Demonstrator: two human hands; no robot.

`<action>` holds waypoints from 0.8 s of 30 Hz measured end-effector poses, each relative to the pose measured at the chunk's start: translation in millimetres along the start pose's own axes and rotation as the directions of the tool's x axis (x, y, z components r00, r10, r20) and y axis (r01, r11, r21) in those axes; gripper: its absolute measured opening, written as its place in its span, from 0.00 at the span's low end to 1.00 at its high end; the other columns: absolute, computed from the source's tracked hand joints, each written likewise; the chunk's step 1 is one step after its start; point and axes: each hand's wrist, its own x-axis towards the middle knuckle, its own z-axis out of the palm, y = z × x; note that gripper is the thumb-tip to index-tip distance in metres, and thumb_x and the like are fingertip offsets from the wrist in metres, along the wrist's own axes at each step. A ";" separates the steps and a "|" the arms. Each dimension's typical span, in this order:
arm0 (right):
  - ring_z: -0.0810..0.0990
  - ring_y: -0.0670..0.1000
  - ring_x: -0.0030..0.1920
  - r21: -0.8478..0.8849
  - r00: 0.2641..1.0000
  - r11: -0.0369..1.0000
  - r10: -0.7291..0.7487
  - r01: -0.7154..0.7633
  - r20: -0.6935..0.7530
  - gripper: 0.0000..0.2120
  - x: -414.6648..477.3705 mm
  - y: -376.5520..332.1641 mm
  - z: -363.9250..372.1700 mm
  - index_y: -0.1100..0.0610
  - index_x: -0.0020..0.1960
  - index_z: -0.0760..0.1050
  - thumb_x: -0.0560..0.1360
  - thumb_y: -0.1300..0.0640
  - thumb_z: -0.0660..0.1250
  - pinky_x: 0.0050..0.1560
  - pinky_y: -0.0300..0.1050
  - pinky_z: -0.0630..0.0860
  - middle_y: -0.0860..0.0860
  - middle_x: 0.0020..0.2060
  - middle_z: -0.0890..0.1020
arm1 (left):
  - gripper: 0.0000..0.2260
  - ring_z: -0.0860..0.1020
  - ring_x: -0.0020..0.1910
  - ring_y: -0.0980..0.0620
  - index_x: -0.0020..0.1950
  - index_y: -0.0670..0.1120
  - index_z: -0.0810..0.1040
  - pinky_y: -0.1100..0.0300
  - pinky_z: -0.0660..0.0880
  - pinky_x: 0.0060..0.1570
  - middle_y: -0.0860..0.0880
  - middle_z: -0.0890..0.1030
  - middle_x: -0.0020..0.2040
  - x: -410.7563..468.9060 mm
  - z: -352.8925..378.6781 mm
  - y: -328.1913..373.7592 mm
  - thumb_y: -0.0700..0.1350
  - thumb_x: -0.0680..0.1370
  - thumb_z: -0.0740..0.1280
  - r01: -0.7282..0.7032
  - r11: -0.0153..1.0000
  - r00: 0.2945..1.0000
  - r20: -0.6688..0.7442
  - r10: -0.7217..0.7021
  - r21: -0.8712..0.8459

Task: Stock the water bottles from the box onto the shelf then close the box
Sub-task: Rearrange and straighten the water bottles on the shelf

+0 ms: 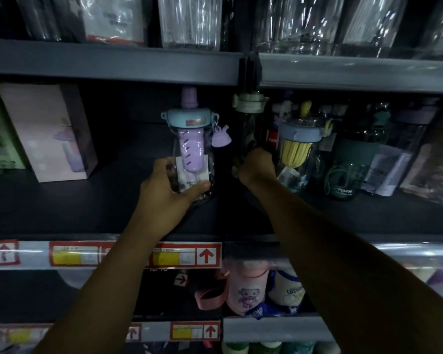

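— while both arms reach into the middle shelf (62, 208), the left hand (164, 192) is wrapped round the base of a clear bottle (192, 149) with a blue lid and a purple insert, thumb across the front label.
— upright?
— upright, its bottom on or just above the dark shelf board; can't tell which. a little purple charm (221, 137) dangles off its right side.
— and the other hand?
— the right hand (256, 167) is closed on a dark bottle (248, 129) with a pale green cap, just beside the first, right by the shelf divider.
— anything around them?
— a pink carton (46, 131) stands off to the left, and a yellow-insert bottle (297, 146) sits just right of the dark one. the box isn't in view.
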 end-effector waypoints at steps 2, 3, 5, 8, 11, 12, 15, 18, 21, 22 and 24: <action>0.78 0.61 0.65 -0.022 0.999 0.999 -0.036 0.037 0.032 0.28 -6.3 0.5 -5.7 0.70 0.70 0.69 0.80 0.50 0.69 0.60 0.45 0.75 0.63 0.65 0.77 | 0.28 0.73 0.42 0.82 0.65 0.53 0.69 0.83 0.68 0.40 0.67 0.75 0.50 -0.2 0.6 0.9 0.51 0.72 0.80 0.001 1.000 1.000 -0.002 -0.001 -0.006; 0.76 0.61 0.65 -0.034 0.997 0.998 -0.047 0.049 0.055 0.29 -10.8 0.5 -9.6 0.70 0.71 0.67 0.80 0.49 0.68 0.59 0.44 0.73 0.63 0.67 0.75 | 0.28 0.73 0.42 0.82 0.66 0.53 0.69 0.83 0.68 0.40 0.67 0.74 0.50 -0.3 0.7 1.6 0.51 0.72 0.80 -0.001 1.000 1.000 -0.001 0.001 -0.007; 0.74 0.62 0.66 -0.064 0.993 0.995 -0.067 0.074 0.100 0.29 -23.3 0.6 -19.0 0.69 0.73 0.64 0.82 0.50 0.66 0.57 0.45 0.72 0.64 0.67 0.72 | 0.28 0.73 0.43 0.80 0.67 0.52 0.69 0.83 0.67 0.40 0.67 0.74 0.50 -0.5 1.2 3.0 0.51 0.72 0.80 -0.008 1.000 1.000 0.004 0.008 -0.009; 0.73 0.63 0.66 -0.053 0.991 0.995 -0.077 0.083 0.108 0.29 -38.2 6.7 -26.1 0.68 0.73 0.62 0.82 0.51 0.65 0.58 0.45 0.72 0.64 0.67 0.70 | 0.30 0.74 0.45 0.74 0.69 0.51 0.69 0.80 0.67 0.41 0.68 0.73 0.50 -1.4 1.1 4.3 0.52 0.72 0.79 -0.013 1.000 1.000 0.002 0.013 -0.012; 0.74 0.63 0.67 0.076 0.997 0.997 -0.024 0.019 0.069 0.33 -42.9 8.7 -25.4 0.66 0.73 0.57 0.79 0.50 0.69 0.54 0.46 0.70 0.64 0.68 0.72 | 0.32 0.73 0.47 0.72 0.71 0.49 0.69 0.78 0.67 0.43 0.67 0.72 0.50 -1.9 1.6 5.2 0.52 0.72 0.79 -0.014 1.000 1.000 -0.001 0.014 -0.021; 0.75 0.63 0.67 0.108 0.998 0.994 -0.016 0.009 0.063 0.37 -43.6 6.8 -24.9 0.65 0.73 0.55 0.77 0.48 0.72 0.53 0.46 0.71 0.63 0.69 0.72 | 0.32 0.73 0.46 0.72 0.71 0.49 0.69 0.79 0.67 0.42 0.67 0.72 0.50 -2.1 2.1 5.7 0.52 0.72 0.79 -0.015 1.000 1.000 -0.003 0.015 -0.017; 0.75 0.63 0.68 0.095 1.000 0.995 -0.010 0.009 0.012 0.49 -43.9 0.2 -22.8 0.65 0.76 0.51 0.72 0.43 0.76 0.61 0.51 0.77 0.63 0.70 0.72 | 0.31 0.73 0.45 0.73 0.71 0.48 0.69 0.82 0.67 0.40 0.66 0.73 0.49 -3.2 2.9 7.1 0.51 0.73 0.79 -0.015 1.000 1.000 -0.003 0.015 -0.006; 0.73 0.63 0.70 0.076 1.000 0.997 -0.016 0.016 -0.001 0.50 -42.4 -0.5 -19.8 0.68 0.78 0.48 0.74 0.47 0.76 0.64 0.50 0.75 0.64 0.72 0.71 | 0.30 0.73 0.42 0.77 0.70 0.47 0.70 0.83 0.67 0.40 0.65 0.74 0.49 -3.7 1.6 7.7 0.50 0.73 0.79 -0.008 1.000 1.000 -0.007 0.008 0.002; 0.75 0.61 0.68 0.130 0.998 0.990 0.041 -0.046 0.037 0.43 -37.6 2.1 -24.8 0.66 0.75 0.56 0.72 0.51 0.77 0.52 0.41 0.71 0.61 0.70 0.72 | 0.30 0.74 0.45 0.74 0.70 0.48 0.69 0.83 0.68 0.41 0.64 0.74 0.50 -3.6 1.1 8.2 0.51 0.73 0.79 -0.008 1.000 1.000 0.000 0.008 0.006; 0.76 0.59 0.66 0.140 0.996 0.988 0.053 -0.063 0.074 0.43 -34.5 2.9 -25.4 0.65 0.74 0.58 0.70 0.50 0.78 0.49 0.40 0.70 0.59 0.68 0.74 | 0.30 0.74 0.46 0.73 0.70 0.48 0.69 0.83 0.68 0.41 0.64 0.75 0.50 -3.8 0.6 8.1 0.51 0.73 0.79 -0.008 1.000 1.000 0.003 0.008 0.006; 0.79 0.55 0.61 0.153 0.989 0.986 0.047 -0.069 0.143 0.47 -35.3 -1.3 -29.2 0.63 0.72 0.66 0.61 0.42 0.78 0.44 0.39 0.73 0.54 0.64 0.78 | 0.30 0.74 0.46 0.72 0.70 0.48 0.69 0.83 0.68 0.41 0.62 0.76 0.51 -4.1 -0.2 8.3 0.51 0.73 0.79 -0.010 1.000 1.000 0.006 0.010 0.009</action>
